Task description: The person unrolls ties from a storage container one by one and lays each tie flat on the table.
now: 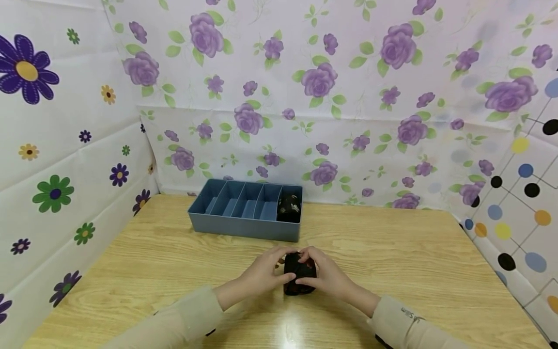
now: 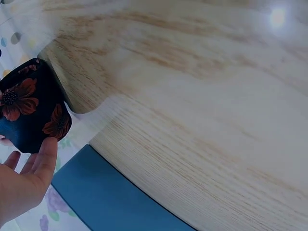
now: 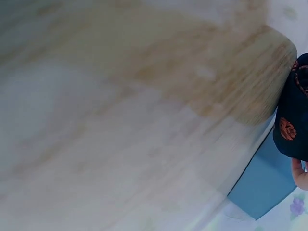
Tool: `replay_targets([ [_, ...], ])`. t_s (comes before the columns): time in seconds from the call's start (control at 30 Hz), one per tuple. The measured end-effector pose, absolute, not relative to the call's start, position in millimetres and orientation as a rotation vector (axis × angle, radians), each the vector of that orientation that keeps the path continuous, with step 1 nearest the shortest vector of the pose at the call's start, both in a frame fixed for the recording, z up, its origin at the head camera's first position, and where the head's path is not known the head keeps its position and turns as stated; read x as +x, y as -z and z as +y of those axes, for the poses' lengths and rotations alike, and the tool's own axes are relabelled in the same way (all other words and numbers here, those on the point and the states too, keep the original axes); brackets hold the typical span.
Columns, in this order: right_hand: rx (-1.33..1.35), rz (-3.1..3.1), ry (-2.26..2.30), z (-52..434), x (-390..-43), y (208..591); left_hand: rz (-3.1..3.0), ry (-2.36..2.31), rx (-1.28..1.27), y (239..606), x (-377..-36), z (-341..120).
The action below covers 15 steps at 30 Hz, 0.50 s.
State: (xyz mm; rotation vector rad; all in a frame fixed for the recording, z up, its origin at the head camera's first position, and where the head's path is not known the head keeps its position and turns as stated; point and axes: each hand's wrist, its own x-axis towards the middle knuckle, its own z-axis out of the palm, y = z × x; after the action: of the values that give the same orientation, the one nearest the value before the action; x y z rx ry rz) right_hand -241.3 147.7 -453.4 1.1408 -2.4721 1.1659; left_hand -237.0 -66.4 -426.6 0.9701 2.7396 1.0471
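Note:
Between both hands, on the table in front of the box, is a rolled black cloth (image 1: 298,275) with orange-red flowers. Its flowers and folded upper edge show best on the cloth (image 2: 33,108) in the left wrist view. My left hand (image 1: 267,272) holds its left side, thumb in front and fingers curving round the far end. From the right, my right hand (image 1: 328,276) grips it the same way, index finger bent over its top. In the right wrist view only fingertips (image 3: 299,175) show beside the roll (image 3: 291,115).
A blue-grey divided box (image 1: 244,227) stands behind the hands near the back of the table. Its rightmost compartment holds another black patterned cloth roll (image 1: 289,208). Flowered sheeting (image 1: 279,145) hangs along the table's back edge, with more sheeting at both sides.

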Motion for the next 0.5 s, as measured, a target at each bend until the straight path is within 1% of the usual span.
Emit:
replay_targets([
  [0.27,1.161,-2.51,-1.131,147.7,-239.3,448.0,2.767,-1.04,0.994,425.8,-235.1,-69.6],
  [0.5,1.143,-2.56,-1.098,148.6,-238.8,446.9,2.774,-0.987,1.099,424.7,-235.5,-72.6],
])
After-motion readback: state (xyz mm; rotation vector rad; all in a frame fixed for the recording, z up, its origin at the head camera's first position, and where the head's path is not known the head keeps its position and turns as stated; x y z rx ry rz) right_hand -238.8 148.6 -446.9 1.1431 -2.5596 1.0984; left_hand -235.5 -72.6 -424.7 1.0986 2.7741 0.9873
